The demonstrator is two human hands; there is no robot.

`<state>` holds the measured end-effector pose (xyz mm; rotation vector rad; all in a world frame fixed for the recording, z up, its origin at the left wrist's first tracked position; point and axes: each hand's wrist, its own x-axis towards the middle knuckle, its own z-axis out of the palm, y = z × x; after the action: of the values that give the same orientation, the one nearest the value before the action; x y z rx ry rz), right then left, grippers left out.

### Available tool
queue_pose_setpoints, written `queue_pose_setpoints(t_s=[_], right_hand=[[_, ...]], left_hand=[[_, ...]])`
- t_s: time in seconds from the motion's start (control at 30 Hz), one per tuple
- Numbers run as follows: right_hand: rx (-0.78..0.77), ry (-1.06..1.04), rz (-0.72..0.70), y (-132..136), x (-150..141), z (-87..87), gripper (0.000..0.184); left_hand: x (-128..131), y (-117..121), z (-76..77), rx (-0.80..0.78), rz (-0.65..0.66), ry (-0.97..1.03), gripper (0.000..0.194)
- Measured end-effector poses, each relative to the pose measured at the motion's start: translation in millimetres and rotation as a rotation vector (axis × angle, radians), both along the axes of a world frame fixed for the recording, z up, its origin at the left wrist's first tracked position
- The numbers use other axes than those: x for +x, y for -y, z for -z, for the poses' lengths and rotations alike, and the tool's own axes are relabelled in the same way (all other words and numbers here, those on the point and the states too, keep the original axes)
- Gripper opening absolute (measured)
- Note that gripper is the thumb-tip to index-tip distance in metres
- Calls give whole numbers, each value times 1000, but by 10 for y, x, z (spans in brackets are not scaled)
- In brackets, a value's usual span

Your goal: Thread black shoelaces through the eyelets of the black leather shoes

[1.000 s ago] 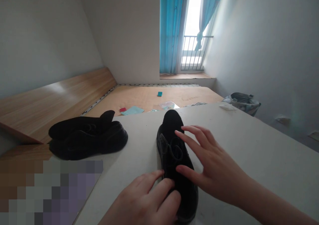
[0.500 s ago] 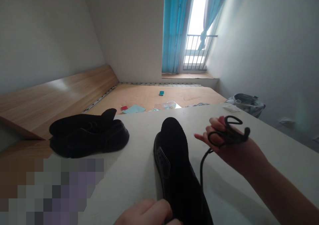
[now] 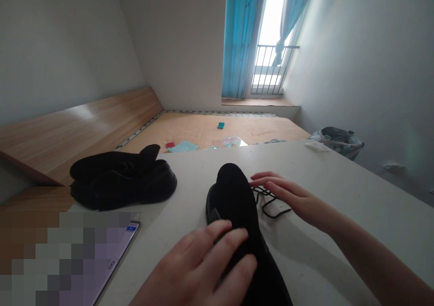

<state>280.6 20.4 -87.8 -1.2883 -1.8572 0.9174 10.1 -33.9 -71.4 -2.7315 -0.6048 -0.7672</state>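
Note:
A black shoe (image 3: 233,193) lies lengthwise on the white table in front of me, its rounded far end pointing away. My left hand (image 3: 203,267) rests across the near part of the shoe with its fingers spread. To the right, my right hand (image 3: 293,197) is stretched out low over the table, fingertips close by the shoe's side. A loose black shoelace (image 3: 271,213) lies beneath and beside those fingers in several loops. Its link to the shoe is hard to make out. The second black shoe (image 3: 124,181) stands at the left.
A phone or tablet (image 3: 124,245), partly pixelated, lies at the lower left of the white table (image 3: 162,247). A small white packet (image 3: 317,146) sits near the far right edge. Beyond are a wooden surface (image 3: 190,125) with cloth pieces and a grey bag (image 3: 342,141).
My right hand has let go of the bundled shoelace, opened, and moved toward the shoe; the lace now lies on the table. My left hand has moved up and spread its fingers over the shoe.

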Motion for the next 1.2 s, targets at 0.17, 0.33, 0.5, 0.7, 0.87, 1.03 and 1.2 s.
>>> queue_pose_setpoints(t_s=[0.17,0.33,0.5,0.7,0.87,1.03,1.2], right_hand=[[41,-91,-141,156,-263,-44,29],[35,-127,-111,231,-339,-58,30],[139,-48,-184,294,-404,11,21],[-238,-598,36,343,-451,-68,30],[-554,-784,43,215,-167,-204,27],[-661,-332,-45,132,-75,-40,20],[-514,-238,-192,155,-171,72,33]], left_hand=[[-45,-40,14,-77,-160,15,27],[-75,-19,16,-227,-233,7,11],[-74,-10,-57,-362,-335,-72,11],[-61,-26,-137,-404,-335,-58,21],[-22,-29,-135,-454,-417,-82,26],[47,-47,-138,-518,-510,-135,20],[50,-42,-173,-606,-579,-187,32]])
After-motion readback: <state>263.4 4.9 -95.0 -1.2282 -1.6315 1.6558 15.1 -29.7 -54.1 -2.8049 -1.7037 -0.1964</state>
